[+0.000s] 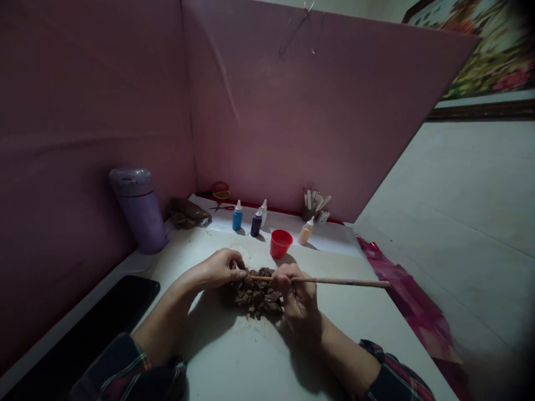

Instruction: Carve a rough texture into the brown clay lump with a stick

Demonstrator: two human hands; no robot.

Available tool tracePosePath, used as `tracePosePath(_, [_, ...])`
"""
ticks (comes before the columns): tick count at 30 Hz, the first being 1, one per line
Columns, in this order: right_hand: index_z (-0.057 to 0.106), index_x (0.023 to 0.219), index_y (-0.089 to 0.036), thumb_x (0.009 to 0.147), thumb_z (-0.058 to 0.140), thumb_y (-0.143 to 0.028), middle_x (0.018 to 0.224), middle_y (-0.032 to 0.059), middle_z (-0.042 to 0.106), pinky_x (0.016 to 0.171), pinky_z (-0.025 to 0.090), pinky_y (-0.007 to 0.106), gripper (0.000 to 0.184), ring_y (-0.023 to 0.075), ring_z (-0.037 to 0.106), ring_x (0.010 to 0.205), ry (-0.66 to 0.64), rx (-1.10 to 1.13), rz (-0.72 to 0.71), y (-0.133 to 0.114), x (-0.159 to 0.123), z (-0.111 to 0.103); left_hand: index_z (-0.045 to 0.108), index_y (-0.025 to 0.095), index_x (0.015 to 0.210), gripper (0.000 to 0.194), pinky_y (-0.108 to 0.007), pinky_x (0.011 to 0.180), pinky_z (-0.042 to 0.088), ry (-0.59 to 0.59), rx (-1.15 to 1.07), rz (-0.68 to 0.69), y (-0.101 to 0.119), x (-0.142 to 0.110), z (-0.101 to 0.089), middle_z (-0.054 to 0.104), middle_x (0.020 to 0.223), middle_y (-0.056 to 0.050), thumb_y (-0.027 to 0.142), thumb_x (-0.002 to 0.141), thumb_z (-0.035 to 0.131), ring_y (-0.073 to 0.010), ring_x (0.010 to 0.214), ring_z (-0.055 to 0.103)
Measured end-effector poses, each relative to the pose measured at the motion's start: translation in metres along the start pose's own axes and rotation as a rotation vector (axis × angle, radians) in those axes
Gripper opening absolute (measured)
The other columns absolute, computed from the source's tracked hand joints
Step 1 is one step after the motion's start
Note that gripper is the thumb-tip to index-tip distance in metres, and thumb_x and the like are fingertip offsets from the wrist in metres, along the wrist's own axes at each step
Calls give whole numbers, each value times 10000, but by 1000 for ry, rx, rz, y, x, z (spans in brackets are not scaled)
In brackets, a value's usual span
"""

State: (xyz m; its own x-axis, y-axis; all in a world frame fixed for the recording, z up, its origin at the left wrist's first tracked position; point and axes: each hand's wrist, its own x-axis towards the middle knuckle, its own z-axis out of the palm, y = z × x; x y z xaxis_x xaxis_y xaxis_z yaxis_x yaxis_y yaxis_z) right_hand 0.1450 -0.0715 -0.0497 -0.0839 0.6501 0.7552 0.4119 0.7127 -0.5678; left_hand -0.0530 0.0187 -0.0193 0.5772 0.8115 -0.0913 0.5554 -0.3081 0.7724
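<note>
Right hand grips stick over brown clumps; left hand, grip unclear; any bottle lettering illegible

White table, brown clumps, red cup, 4 bottles

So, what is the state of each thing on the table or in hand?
Brown clay-like lumps, heaped
Wooden stick, in right hand
Red cup, upright, open
Blue squeeze bottle, upright
Dark purple squeeze bottle, upright
White squeeze bottle, upright
Peach squeeze bottle, upright
Purple tumbler, upright, lidded
Tool holder, upright, filled
Red-handled scissors, lying
Brown bundle, crumpled
Black slab, lying flat
</note>
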Motion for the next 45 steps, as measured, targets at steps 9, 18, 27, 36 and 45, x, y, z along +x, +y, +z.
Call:
tracePosePath(9, [502,798,-192,983,380,-262,676,17,515,556,393,280,232,149,480,600,-149,-119,-178,-7,7,2,647,149,813,250,-276,636,402,21,61,-16,-2,3,5,594,717,-31,345,676,575,-189,701,531])
tracePosePath(18, [527,801,-189,982,404,-275,646,26,547,542,403,288,235,153,488,586,-171,-132,-393,-1,6,4,626,144,846,304,-286,680,415,-49,38,68,4,-2,-1,620,799,-45,420,736,560,-190,741,527])
tracePosePath(27, [509,863,-205,948,395,-163,681,12,534,569,418,294,147,153,507,604,-27,-57,-200,-9,2,-8,633,143,830,330,-259,632,404,-17,45,13,2,0,3,611,767,-36,446,717,567,-173,713,520])
tracePosePath(36, [486,775,-203,970,388,-229,664,-1,498,553,387,267,219,137,474,586,-117,-68,-50,-8,5,3,630,134,811,302,-259,613,398,-4,30,-5,5,1,5,583,723,-20,405,690,577,-163,678,504])
tracePosePath(45, [506,821,-199,971,374,-243,672,13,534,565,400,282,204,147,487,592,-165,-101,-200,-9,4,1,622,152,806,271,-252,604,398,15,22,-8,-7,5,9,588,720,-15,395,688,591,-160,675,512])
